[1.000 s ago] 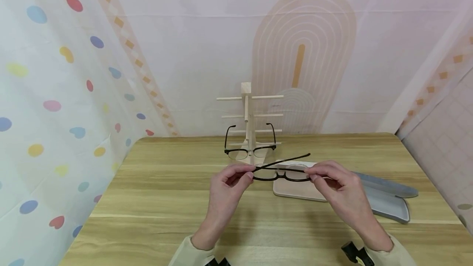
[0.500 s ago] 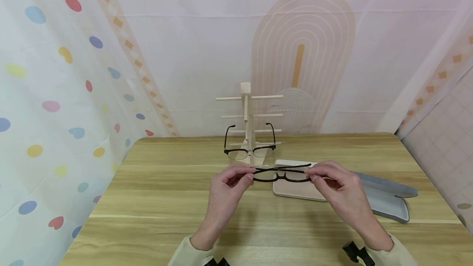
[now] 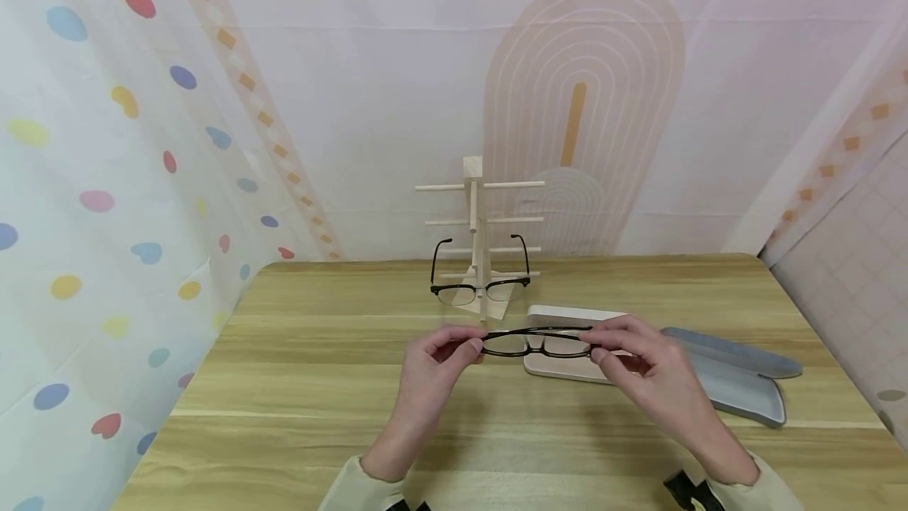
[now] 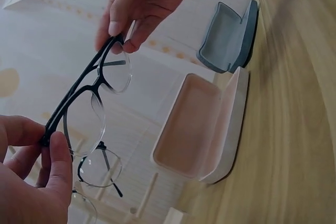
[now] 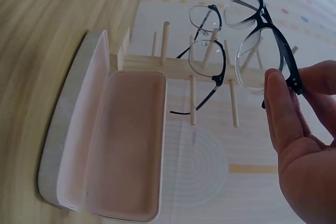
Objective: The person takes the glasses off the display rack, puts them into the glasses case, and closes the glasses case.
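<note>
A pair of eyeglasses (image 3: 537, 350) with a black upper frame and clear lower rims is held level over the table, its temples folded in behind the lenses. My left hand (image 3: 434, 385) pinches the left end of the frame between thumb and fingers. At the other end, my right hand (image 3: 656, 377) pinches the hinge corner the same way. Below and behind the glasses lies an opened eyeglass case (image 5: 126, 145) with a pink lining; in the head view my right hand covers part of it. Inside the case, only bare lining shows.
A wooden display stand (image 3: 473, 172) with several pegs stands at the table's back, carrying another pair of black-topped glasses (image 3: 507, 284) with open temples. Right of the pink-lined case lies an opened grey-blue case (image 3: 745, 391). A patterned cloth (image 3: 383, 101) hangs behind the wooden table (image 3: 298, 385).
The temple that stuck out to the upper right has folded down against the frame. Both hands and the glasses have sunk slightly. The stand and the cases stay put.
</note>
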Available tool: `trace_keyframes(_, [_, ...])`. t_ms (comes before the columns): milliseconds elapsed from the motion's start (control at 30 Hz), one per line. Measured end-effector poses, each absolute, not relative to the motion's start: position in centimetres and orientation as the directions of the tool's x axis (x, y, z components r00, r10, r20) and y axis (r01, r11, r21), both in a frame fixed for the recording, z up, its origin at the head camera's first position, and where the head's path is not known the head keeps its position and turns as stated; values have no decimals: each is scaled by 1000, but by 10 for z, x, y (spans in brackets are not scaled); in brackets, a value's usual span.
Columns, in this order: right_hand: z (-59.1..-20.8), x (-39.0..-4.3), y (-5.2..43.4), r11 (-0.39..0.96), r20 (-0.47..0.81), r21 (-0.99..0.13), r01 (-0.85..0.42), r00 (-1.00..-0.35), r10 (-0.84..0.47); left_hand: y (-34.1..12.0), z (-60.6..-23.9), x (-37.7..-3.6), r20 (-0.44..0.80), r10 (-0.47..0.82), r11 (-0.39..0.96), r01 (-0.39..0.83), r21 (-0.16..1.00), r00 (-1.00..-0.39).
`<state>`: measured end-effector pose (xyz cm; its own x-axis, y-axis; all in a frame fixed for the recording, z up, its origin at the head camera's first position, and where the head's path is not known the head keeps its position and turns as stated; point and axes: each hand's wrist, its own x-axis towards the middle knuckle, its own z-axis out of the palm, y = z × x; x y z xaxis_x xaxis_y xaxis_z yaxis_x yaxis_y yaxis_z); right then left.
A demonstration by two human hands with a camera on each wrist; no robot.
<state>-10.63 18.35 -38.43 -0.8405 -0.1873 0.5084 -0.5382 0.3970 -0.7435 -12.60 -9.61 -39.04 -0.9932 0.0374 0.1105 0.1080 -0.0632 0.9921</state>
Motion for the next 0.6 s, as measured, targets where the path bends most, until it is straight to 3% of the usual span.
trace_keyframes(267, [-391, -105, 188, 372, 484, -760, -533, -846, -225, -98, -398, -127, 7, 84, -133, -4, 991, -996])
trace_keyframes(600, [-394, -102, 192, 377, 404, -820, -430, -902, -150, -92, -405, -130, -28, 102, -207, -49, 977, -994])
